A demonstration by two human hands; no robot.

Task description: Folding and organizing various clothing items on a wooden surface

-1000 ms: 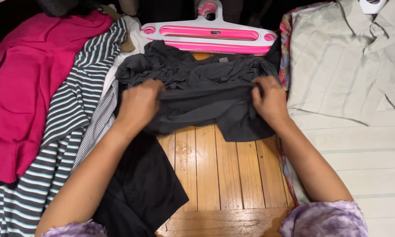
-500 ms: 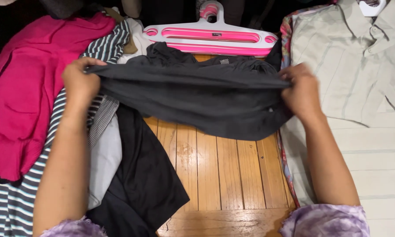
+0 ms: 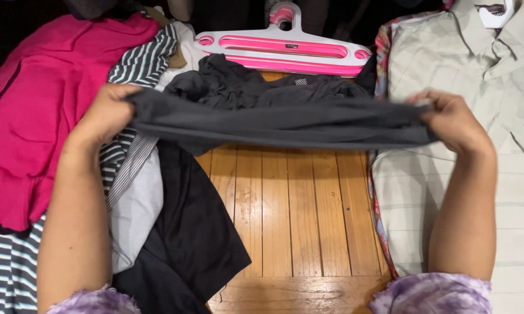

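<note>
Dark grey garment (image 3: pixel 279 125) now tauter, wider between gripping left hand (image 3: pixel 105 113) and right hand (image 3: pixel 457 122).

Looks like a home, a spot for sorting laundry. Wooden slatted table (image 3: pixel 297 221) heaped at both edges with household clothes: pink top (image 3: pixel 29 110) and striped shirt (image 3: pixel 139 64) along the left edge, pale collared shirt (image 3: pixel 448 58) along the right. Pink-and-white plastic hanger (image 3: pixel 282 49) lying at the far edge. Dark beyond.
</note>
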